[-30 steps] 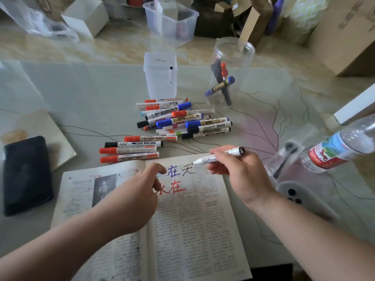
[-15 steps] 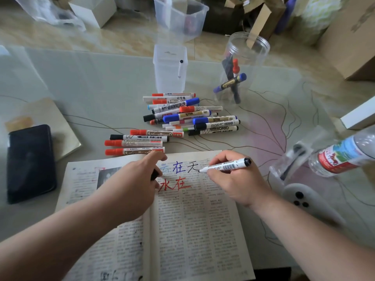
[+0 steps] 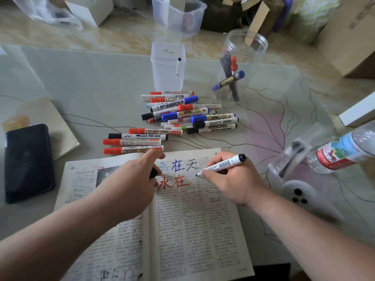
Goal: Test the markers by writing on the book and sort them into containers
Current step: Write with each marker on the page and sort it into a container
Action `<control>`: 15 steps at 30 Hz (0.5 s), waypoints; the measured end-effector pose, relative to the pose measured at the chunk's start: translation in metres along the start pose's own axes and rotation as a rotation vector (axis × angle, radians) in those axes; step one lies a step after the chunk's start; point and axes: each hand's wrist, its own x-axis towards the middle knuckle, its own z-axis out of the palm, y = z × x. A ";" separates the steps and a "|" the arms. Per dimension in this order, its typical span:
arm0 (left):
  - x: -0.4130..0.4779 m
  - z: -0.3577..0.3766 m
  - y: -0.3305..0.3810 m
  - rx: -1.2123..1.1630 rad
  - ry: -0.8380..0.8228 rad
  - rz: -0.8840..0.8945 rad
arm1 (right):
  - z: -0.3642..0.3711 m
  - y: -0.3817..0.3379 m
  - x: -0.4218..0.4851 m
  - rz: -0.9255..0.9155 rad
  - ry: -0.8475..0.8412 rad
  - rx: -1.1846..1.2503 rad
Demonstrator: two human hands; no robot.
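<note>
While the glass tabletop (image 3: 81, 82) carries everything, the open book (image 3: 192, 230) lies nearest the person, with blue, black and red characters across the top of its right page. The left hand (image 3: 129, 185) rests curled on the gutter, holding the pages flat and pinching what looks like a small dark cap (image 3: 153, 173). The right hand (image 3: 229, 183) pinches a white marker (image 3: 221, 166) in a writing grip, its tip touching the page just right of the black character. If the left hand lifts, the pages may spring up and drag the stroke. A weak tip could also be misjudged, since a faint line would be hard to read over the dense print. Beyond the book, the pile of markers (image 3: 182, 116) lies between it and both containers, the round jar (image 3: 241, 63) holding three markers and the square box (image 3: 168, 65) holding one, so a careless reach could scatter the pile. A water bottle (image 3: 345, 151) shows at the right edge, and a dark phone (image 3: 28, 161) lies at left.
</note>
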 end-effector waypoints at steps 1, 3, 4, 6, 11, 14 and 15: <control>0.000 0.000 0.000 -0.001 0.004 -0.003 | 0.000 0.000 0.000 0.002 -0.002 -0.006; 0.000 0.000 0.001 -0.002 0.007 -0.004 | 0.001 -0.001 0.000 0.014 -0.011 -0.023; 0.000 0.000 0.001 -0.003 0.005 -0.004 | 0.001 -0.001 -0.001 0.021 -0.014 -0.033; -0.001 -0.001 0.002 -0.001 0.000 -0.004 | 0.002 -0.002 -0.001 0.033 -0.009 -0.050; -0.002 -0.003 0.004 -0.006 -0.014 -0.006 | -0.001 -0.004 -0.001 0.046 0.017 -0.037; -0.002 -0.004 0.004 -0.003 -0.018 -0.008 | -0.002 -0.006 -0.003 0.025 -0.039 0.011; -0.002 -0.004 0.004 -0.009 -0.019 -0.009 | -0.001 -0.007 -0.004 0.016 -0.058 0.003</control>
